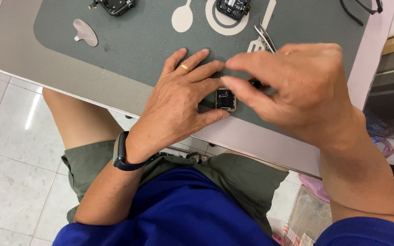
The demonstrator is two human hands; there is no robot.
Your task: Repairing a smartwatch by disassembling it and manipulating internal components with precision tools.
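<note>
Bright, even daylight fills the view — shadows stay soft, the darkest gathering under the hands on the grey mat-covered surface. A white streak of glare lies on the pale glossy floor tiles at left. The right hand is motion-blurred at the fingertips — the rest is sharp.

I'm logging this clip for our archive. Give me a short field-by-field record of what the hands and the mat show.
left hand: steadies a small square watch case on the grey mat
right hand: over the case, holding tweezers
left wrist: dark wristwatch
far mat edge: two opened watch bodies, a flat metal pry tool
top right: glasses
</note>
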